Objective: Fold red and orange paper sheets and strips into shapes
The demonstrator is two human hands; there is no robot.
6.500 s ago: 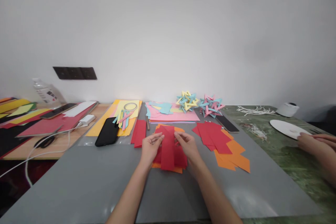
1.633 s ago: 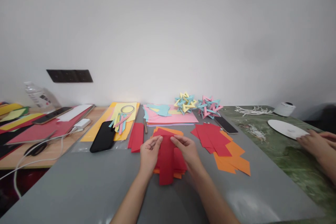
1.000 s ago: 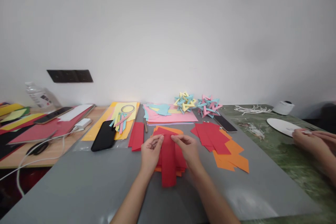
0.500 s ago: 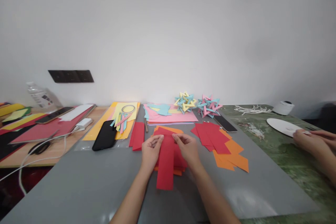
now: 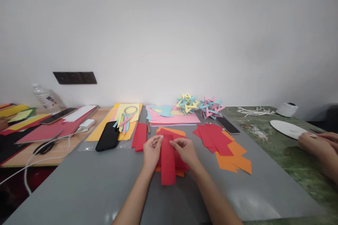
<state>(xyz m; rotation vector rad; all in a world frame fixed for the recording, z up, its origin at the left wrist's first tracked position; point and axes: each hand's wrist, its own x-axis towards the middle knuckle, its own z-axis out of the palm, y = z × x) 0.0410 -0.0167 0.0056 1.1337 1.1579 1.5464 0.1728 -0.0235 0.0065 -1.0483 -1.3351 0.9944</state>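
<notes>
A long red paper strip point(image 5: 168, 165) is held upright-lengthwise between my two hands, its lower end reaching toward me. My left hand point(image 5: 153, 147) pinches its upper left edge between thumb and fingers. On the opposite edge, my right hand point(image 5: 184, 150) has a pinch grip near the top. Beneath the strip lies a pile of red and orange paper pieces point(image 5: 182, 165), partly covered by my hands. More red paper pieces point(image 5: 218, 139) and orange paper pieces point(image 5: 235, 156) are spread to the right. A small stack of red strips point(image 5: 140, 136) lies to the left.
Behind are two folded-paper star balls point(image 5: 187, 104) and pastel sheets point(image 5: 182, 117). Phones point(image 5: 107, 136) lie on either side. Scissors point(image 5: 44, 147) and a white cable point(image 5: 69, 144) are at left. Another person's hands point(image 5: 315, 144) work beside a white plate point(image 5: 286, 129) at right.
My right hand has slid slightly left and down along the strip's edge. The strip's lower end has shifted a little right and away from me. The view has turned slightly left.
</notes>
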